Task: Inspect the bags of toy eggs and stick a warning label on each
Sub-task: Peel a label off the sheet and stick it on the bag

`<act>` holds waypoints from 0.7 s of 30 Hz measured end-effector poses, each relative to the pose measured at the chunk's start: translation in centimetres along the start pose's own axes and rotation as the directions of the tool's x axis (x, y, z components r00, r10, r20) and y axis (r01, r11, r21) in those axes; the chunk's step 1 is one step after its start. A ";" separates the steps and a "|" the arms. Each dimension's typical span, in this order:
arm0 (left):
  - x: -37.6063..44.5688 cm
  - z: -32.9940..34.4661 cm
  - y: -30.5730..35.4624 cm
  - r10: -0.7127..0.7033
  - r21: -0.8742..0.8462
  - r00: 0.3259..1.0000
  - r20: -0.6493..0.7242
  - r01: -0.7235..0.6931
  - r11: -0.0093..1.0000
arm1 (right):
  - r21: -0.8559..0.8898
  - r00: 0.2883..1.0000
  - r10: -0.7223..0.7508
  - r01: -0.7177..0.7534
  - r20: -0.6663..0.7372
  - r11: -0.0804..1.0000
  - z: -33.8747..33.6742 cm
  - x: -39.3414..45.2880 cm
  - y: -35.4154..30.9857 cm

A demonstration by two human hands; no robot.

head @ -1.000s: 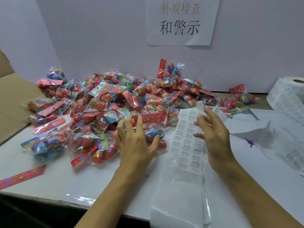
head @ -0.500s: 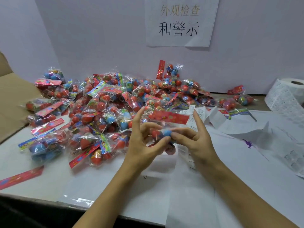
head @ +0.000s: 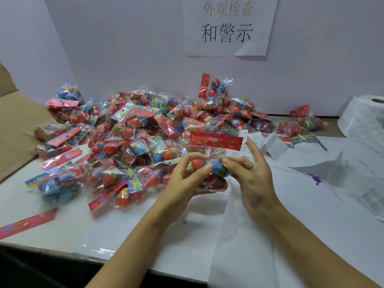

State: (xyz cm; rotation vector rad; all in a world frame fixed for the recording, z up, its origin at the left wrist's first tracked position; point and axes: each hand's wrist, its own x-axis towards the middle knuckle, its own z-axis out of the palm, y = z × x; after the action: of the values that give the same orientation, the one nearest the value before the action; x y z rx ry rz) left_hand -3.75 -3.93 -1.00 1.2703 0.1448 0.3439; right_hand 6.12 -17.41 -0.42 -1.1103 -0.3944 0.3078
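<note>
A person at a white worktable [head: 52, 229] holds one clear bag of toy eggs [head: 212, 163] up in both hands, just in front of a large heap of similar bags [head: 133, 138] spread across the middle of the table. The left hand [head: 187, 179] curls around the bag from below and from the left, its thumb and fingertips pressed on a red egg inside. The right hand [head: 251, 175] pinches the bag from the other side, thumb and forefinger closed on a blue egg, while the remaining fingers stand up behind the bag's red card header [head: 216, 141]. A small white warning label [head: 243, 135] sticks up at the right end of that header, beside the raised fingers; whether it is stuck to the bag or to a fingertip cannot be told. Beneath the hands a long strip of white backing paper [head: 239, 235] runs toward the table's near edge. More loose paper lies crumpled to the right, and a roll of labels [head: 365, 117] stands at the far right. Three more bags [head: 299, 123] lie apart from the heap near the back wall. A flattened cardboard box [head: 14, 125] rests at the left edge, and a paper sign [head: 228, 26] with Chinese characters hangs on the wall above the heap.
</note>
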 end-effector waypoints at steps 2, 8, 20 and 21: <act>-0.1 0.0 -0.1 0.016 0.038 0.997 0.070 -0.018 0.999 | 0.012 1.000 0.014 -0.014 -0.016 1.000 0.0 0.0 -0.3; 0.6 -0.7 0.2 0.077 -0.045 0.992 -0.095 -0.082 0.996 | -0.201 0.984 -0.162 0.145 -0.072 0.969 -1.6 0.3 -2.1; 0.5 -0.7 0.0 0.063 -0.001 0.998 -0.023 -0.063 0.998 | -0.472 0.915 -0.120 0.306 0.384 0.827 -1.6 -1.0 -1.8; 0.5 -0.7 -0.1 0.058 0.010 0.998 -0.021 -0.057 0.998 | -0.482 0.912 -0.117 0.313 0.394 0.819 -1.6 -1.0 -1.7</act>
State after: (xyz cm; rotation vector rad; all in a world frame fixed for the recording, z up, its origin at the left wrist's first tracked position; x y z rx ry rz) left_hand -3.42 -3.18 -1.23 1.2818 0.1284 0.4069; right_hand 6.04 -19.83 0.36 -1.5494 -0.9664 0.1885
